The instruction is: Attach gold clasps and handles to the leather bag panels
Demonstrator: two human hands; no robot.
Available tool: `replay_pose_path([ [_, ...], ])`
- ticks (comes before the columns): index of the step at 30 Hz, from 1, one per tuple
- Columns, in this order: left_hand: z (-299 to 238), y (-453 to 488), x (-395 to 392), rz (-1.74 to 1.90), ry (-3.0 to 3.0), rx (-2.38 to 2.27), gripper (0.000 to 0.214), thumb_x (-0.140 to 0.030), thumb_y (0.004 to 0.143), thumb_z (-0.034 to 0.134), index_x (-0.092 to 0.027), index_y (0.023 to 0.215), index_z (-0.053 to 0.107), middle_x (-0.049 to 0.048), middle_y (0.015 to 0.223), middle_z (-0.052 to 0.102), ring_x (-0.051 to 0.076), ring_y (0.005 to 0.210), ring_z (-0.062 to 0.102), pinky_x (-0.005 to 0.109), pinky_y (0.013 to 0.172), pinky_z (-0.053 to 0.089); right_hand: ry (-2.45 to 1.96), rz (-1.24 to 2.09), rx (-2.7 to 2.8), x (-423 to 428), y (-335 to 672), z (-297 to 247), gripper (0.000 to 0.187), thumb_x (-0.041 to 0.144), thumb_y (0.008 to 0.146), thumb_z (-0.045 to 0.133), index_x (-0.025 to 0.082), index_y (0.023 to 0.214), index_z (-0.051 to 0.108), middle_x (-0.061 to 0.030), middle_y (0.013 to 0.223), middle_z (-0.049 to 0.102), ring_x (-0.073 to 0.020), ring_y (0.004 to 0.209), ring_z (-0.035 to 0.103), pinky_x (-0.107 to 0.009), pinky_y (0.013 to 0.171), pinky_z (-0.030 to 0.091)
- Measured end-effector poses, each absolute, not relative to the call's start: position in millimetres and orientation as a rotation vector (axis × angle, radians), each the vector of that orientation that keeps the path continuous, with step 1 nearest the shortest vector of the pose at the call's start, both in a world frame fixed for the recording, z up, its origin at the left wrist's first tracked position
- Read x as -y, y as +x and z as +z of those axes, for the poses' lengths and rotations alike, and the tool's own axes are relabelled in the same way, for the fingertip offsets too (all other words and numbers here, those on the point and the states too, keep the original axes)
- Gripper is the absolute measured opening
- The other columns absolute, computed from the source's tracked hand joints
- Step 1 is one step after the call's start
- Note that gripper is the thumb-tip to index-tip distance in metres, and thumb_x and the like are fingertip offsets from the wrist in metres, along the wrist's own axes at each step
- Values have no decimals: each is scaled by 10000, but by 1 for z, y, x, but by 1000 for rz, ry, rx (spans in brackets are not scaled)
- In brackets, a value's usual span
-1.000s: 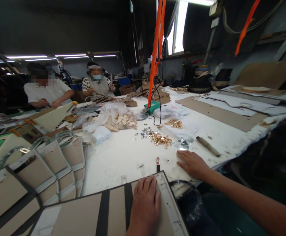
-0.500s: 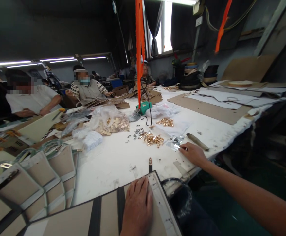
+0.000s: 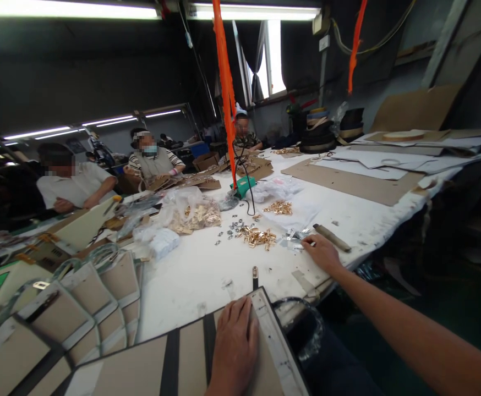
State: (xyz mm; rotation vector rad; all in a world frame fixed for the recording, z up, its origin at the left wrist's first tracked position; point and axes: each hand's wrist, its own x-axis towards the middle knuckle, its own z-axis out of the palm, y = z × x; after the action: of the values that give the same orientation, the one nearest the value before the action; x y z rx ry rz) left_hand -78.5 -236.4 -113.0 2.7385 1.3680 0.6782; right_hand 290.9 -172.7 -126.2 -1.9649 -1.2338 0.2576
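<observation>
My left hand lies flat, fingers together, on the top edge of a tan bag panel with dark straps at the near table edge. My right hand reaches out over the white table, fingers curled onto a small pile of silvery metal pieces. Whether it grips one is unclear. A heap of gold metal fittings lies just left of that hand. A brown-handled tool rests just beyond it.
Stacked tan bag panels fan out at the left. Plastic bags of gold hardware, a green tool under orange straps and cardboard sheets sit farther back. Three people work along the table's far side.
My right hand moved forward from lying flat on the table onto the silvery pieces. My left hand stayed on the panel. The view tilted upward.
</observation>
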Motion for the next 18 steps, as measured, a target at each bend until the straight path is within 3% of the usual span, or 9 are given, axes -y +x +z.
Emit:
replay_pose_path([
  [3, -105, -76, 244, 648, 2676, -1365, 419, -223, 1007, 507, -205, 1416, 596, 74, 1387, 642, 250, 1296, 554, 481, 1153, 464, -1887, 338, 1203, 182, 287, -119, 347, 436, 915, 495, 183, 995, 718, -81, 945, 766, -223, 798, 704, -334, 736, 512],
  [9, -96, -73, 251, 591, 2593, -1357, 395, -238, 1025, 505, -177, 1408, 584, 92, 1384, 620, 257, 1293, 519, 483, 1161, 432, -1595, 790, 1432, 215, 215, -85, 319, 493, 903, 579, 206, 967, 702, -3, 691, 695, -181, 644, 660, -278, 632, 472],
  [13, -92, -72, 252, 599, 2567, -1357, 391, -240, 1030, 502, -191, 1409, 582, 88, 1381, 617, 262, 1299, 506, 488, 1159, 422, -1427, 1042, 1721, 227, 157, -68, 251, 405, 915, 567, 199, 914, 710, 5, 700, 682, -167, 656, 637, -269, 649, 461],
  [18, -90, -73, 254, 648, 2518, -1349, 374, -246, 1013, 538, -221, 1380, 606, 82, 1355, 632, 261, 1280, 520, 496, 1142, 433, -1552, 888, 1960, 220, 128, -74, 184, 280, 884, 583, 204, 865, 750, -34, 853, 764, -196, 812, 666, -281, 721, 432],
])
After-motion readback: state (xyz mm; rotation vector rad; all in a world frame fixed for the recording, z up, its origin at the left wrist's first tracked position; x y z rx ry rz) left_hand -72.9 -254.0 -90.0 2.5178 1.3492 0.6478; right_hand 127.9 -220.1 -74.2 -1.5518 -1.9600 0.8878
